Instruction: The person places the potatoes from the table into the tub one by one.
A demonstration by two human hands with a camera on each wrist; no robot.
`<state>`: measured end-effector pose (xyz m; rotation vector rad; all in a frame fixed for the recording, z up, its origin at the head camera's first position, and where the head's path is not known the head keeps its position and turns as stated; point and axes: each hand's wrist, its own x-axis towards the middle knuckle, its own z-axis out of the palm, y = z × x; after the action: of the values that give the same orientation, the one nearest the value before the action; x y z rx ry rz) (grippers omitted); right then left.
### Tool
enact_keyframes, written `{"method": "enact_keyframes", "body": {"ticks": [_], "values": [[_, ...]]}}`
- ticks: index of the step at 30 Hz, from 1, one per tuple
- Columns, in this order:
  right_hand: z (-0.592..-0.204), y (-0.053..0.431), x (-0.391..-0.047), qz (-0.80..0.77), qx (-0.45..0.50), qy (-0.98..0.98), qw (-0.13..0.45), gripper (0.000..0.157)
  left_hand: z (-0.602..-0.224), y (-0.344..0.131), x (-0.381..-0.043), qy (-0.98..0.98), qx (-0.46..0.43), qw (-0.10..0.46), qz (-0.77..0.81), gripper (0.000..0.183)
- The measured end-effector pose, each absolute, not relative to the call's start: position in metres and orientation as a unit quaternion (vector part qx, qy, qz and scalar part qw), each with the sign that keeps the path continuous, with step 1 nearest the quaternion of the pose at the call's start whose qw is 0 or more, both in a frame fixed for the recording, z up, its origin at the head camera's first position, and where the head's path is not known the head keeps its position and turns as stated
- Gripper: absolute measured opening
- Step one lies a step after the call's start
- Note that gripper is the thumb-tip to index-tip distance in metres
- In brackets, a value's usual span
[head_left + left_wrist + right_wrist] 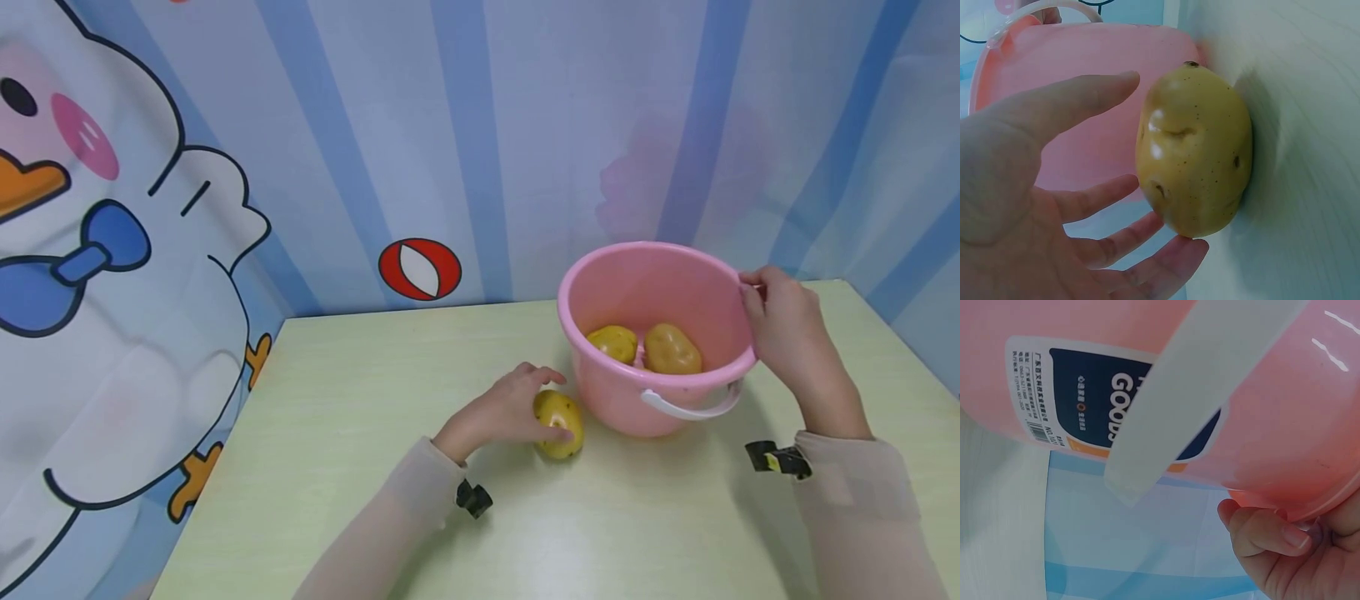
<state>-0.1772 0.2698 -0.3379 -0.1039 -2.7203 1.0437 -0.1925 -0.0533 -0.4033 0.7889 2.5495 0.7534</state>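
Observation:
A yellow potato lies on the table just left of a pink bucket. My left hand is around this potato, thumb and fingers spread. In the left wrist view the thumb stands a little apart from the potato, while the fingertips are at its lower edge. At the bucket's right side, my right hand grips the rim, also seen as curled fingers in the right wrist view. Inside the bucket are a yellow potato and a browner potato.
A white handle hangs down the bucket's front. The pale table meets a blue striped backdrop behind it, with a cartoon duck printed at the left. A label is stuck to the bucket's side.

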Motion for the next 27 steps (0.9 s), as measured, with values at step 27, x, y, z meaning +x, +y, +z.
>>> {"method": "enact_keyframes", "body": {"ticks": [27], "values": [[-0.338, 0.271, -0.179, 0.355, -0.031, -0.927, 0.118, 0.045, -0.417, -0.047, -0.191, 0.902, 0.31, 0.178, 0.243, 0.072]]}}
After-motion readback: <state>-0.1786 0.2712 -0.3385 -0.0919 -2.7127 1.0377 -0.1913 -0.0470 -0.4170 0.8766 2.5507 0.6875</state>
